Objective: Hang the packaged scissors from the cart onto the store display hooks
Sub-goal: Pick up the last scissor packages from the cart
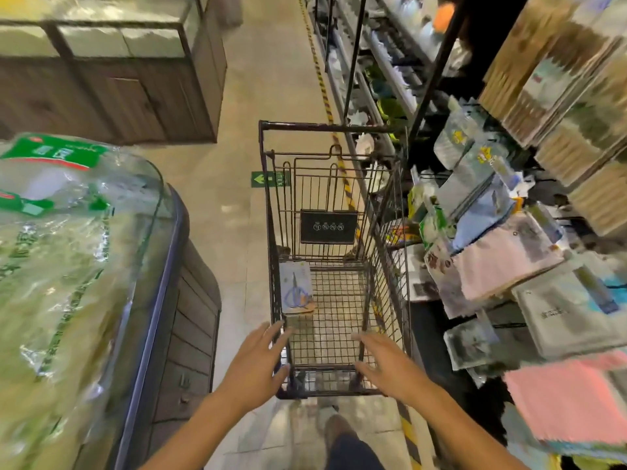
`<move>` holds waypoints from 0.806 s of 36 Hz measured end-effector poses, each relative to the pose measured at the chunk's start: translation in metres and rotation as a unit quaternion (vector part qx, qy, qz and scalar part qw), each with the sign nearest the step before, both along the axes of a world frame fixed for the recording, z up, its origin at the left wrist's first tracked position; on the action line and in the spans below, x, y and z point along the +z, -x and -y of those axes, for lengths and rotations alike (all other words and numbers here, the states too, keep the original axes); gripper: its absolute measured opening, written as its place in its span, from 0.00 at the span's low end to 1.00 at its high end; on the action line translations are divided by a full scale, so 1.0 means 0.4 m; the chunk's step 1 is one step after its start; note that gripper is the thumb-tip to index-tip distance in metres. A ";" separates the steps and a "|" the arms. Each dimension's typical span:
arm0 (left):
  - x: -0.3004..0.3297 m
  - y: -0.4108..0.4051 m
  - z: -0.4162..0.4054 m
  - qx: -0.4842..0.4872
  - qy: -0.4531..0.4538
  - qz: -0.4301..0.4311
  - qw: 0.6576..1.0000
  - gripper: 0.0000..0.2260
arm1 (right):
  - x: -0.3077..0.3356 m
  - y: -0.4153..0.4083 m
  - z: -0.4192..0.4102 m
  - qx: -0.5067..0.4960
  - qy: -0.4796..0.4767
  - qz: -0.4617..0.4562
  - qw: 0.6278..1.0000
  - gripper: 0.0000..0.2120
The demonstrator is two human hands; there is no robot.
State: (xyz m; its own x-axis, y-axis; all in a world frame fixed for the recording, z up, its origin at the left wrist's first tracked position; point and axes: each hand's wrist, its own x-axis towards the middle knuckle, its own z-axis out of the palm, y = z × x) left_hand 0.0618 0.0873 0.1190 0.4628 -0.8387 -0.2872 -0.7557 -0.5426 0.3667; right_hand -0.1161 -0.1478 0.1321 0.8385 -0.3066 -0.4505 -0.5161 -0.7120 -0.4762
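Observation:
A dark wire shopping cart (334,212) stands in the aisle straight ahead of me. Inside it, against the left wall of the basket, lies a pack of blue-handled scissors (296,287) on a pale card. My left hand (259,364) reaches over the cart's near left corner with straight fingers, just short of the pack. My right hand (385,362) hovers open over the near right corner. Neither hand holds anything. The display hooks (481,205) with hanging packaged goods fill the rack on the right.
A glass-fronted counter (163,300) with bagged goods in green-labelled plastic (54,252) stands on the left. Wooden cabinets (112,86) stand at the back left. Yellow-black floor tape (324,93) runs along the right shelving. My shoe (337,430) shows below the cart.

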 end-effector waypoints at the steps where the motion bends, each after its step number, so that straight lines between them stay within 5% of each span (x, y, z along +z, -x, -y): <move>1: -0.006 -0.011 0.025 0.001 -0.009 -0.003 1.000 0.30 | -0.014 -0.024 0.021 0.004 0.000 -0.002 1.000 0.29; 13: -0.198 -0.140 0.291 0.053 -0.090 -0.042 0.994 0.31 | -0.185 -0.243 0.277 0.017 -0.049 -0.059 0.997 0.28; 29: -0.603 -0.224 0.462 0.168 -0.138 -0.148 0.965 0.33 | -0.618 -0.419 0.391 0.016 -0.110 -0.168 0.979 0.27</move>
